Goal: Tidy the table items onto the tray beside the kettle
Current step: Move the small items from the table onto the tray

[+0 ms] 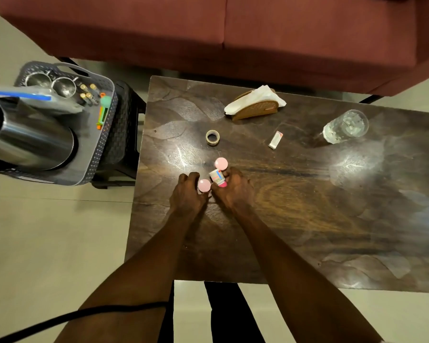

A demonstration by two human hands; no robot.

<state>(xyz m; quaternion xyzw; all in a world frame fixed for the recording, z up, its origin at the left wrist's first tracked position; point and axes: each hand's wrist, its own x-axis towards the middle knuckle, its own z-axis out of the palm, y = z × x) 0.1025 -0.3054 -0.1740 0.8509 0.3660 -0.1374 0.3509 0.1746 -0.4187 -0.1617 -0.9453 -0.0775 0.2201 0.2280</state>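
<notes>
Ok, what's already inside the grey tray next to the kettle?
In the grey perforated plastic tray: steel kettle, two steel cups, four small batteries, a green-and-orange toy and a clear blue-edged bag. Anything beneath the kettle and bag is covered.

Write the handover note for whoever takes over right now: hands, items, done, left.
Left hand: grips a pink-capped bottle.
Right hand: grips a tilted labelled bottle.
A third bottle stands on the table just beyond them.
Also on the table: tape roll, small box, napkin holder, glass.
Tray with kettle sits left of the table and already holds two steel cups, batteries and a green toy.
Left: carry over the bottles, then the rest.
</notes>
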